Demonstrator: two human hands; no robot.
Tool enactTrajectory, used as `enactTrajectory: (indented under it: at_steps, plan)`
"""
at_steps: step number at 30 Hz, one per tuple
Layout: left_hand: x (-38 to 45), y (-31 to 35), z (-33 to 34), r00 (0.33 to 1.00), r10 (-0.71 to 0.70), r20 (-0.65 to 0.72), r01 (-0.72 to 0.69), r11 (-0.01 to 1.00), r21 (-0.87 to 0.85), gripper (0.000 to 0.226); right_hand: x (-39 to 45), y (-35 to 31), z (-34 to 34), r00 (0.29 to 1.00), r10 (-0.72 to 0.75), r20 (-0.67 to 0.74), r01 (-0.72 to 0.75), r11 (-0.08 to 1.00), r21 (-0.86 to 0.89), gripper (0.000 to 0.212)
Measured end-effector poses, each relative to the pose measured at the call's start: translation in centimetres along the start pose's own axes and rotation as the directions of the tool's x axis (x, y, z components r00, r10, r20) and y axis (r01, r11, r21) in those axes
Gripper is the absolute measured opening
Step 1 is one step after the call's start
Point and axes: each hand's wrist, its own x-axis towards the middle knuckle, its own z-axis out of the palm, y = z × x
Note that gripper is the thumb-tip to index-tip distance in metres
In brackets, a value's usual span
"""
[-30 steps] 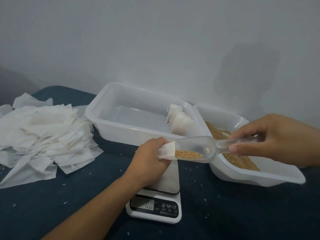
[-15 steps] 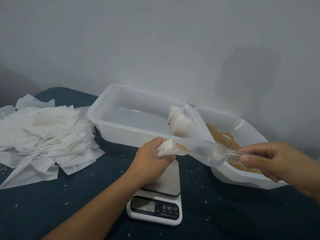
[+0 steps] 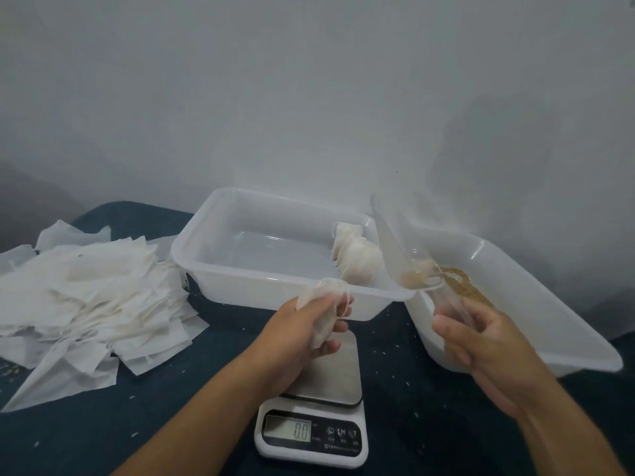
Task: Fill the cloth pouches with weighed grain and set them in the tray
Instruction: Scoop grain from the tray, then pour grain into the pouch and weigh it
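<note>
My left hand [image 3: 302, 333] grips a white cloth pouch [image 3: 323, 304] above the steel platform of the digital scale [image 3: 311, 431], whose display reads zero. My right hand [image 3: 481, 341] holds the handle of a clear plastic scoop [image 3: 400, 255], tipped mouth-up over the edge between the two trays, with a little grain left at its base. The white tray [image 3: 213, 235] behind the scale holds several filled pouches [image 3: 357, 259] stacked against its right wall. A second white tray [image 3: 536, 304] on the right holds loose brown grain [image 3: 464, 286].
A heap of empty white pouches [image 3: 86, 300] lies on the dark blue surface at the left. Scattered grains dot the cloth around the scale. A pale wall stands close behind both trays.
The scoop has left the pouch mouth and swung upright to the right, emptied of most grain. My left hand has turned the pouch more upright. The view has tilted upward.
</note>
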Motion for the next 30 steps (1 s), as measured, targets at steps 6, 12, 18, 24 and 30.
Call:
enactTrajectory:
  at_steps: [6,12,18,24,30]
  plan:
    - [-0.1,0.9,0.8,0.995,-0.004,0.099,-0.006,0.995,0.098,0.028,3.3,0.1,4.8,0.992,-0.101,0.079,0.098,0.995,0.035,0.043]
    - [0.4,-0.4,-1.6,0.980,0.039,0.194,-0.065,0.989,0.133,0.044,5.4,0.8,8.1,0.978,-0.175,0.111,0.184,0.980,-0.072,0.021]
    - [0.7,-0.7,-1.8,0.954,0.126,0.273,-0.200,0.943,0.264,0.033,5.1,1.9,8.4,0.969,-0.247,-0.020,0.248,0.969,0.007,0.021]
    - [0.8,-0.5,-2.0,0.932,0.279,0.232,-0.357,0.819,0.448,0.019,4.2,2.5,7.8,0.917,-0.366,-0.157,0.359,0.930,-0.075,0.024]
    - [0.8,-0.5,-2.2,0.908,0.369,0.197,-0.415,0.745,0.521,0.027,4.1,3.2,7.5,0.938,-0.305,-0.166,0.307,0.952,-0.016,0.024]
